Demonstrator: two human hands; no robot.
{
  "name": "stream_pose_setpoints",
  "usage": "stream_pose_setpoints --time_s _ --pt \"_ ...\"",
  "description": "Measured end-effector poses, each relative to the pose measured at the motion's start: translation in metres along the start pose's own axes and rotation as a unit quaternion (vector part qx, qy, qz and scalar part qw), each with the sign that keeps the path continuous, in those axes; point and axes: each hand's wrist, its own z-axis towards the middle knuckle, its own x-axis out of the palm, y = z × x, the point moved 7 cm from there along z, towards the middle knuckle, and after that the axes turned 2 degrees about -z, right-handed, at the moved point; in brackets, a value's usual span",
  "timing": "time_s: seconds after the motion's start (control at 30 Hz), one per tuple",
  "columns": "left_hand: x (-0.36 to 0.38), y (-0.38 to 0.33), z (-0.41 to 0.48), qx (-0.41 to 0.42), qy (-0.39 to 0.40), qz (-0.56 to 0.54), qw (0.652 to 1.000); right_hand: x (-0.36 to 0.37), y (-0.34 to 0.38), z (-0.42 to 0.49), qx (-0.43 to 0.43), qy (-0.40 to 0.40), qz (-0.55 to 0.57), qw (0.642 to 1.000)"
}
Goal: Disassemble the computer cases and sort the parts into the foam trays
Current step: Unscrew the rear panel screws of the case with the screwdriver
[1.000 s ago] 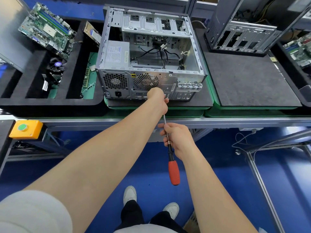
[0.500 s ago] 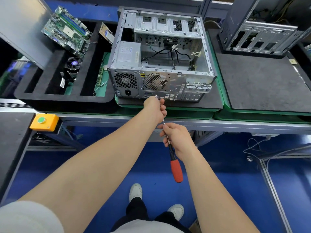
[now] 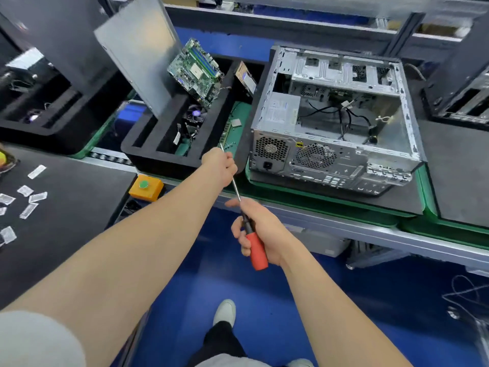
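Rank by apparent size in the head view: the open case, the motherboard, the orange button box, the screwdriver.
1. open case
2. motherboard
3. screwdriver and orange button box: unsure. The screwdriver is longer but thin, and it is nearer the camera.

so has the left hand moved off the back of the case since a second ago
Yes. The left hand has left the rear of the computer case and gone leftward, now before the foam tray.

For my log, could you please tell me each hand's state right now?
Left hand: closed round the screwdriver shaft.
Right hand: closed round its red handle.
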Motion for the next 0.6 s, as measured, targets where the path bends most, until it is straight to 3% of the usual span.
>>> stream_pose_setpoints --time_s 0.07,0.27,0.37,0.6 --pt "-0.004 -0.004 0.020 -0.010 -0.020 -0.017 1.000 0.001 0.010 0.022 -0.010 -0.056 -0.017 0.998" --pt "-0.005 -0.018 0.078 -0.006 0.049 0.086 0.995 -0.004 0.023 0.064 -0.015 -0.148 -0.013 0.989" --pt "0.003 -0.016 0.086 -0.012 0.097 0.108 0.989 -0.006 0.022 0.072 -0.004 -0.174 -0.011 0.985" --pt "0.013 0.007 0.067 0.002 0.110 0.134 0.985 -0.006 0.009 0.060 0.025 -0.188 -0.021 0.982"
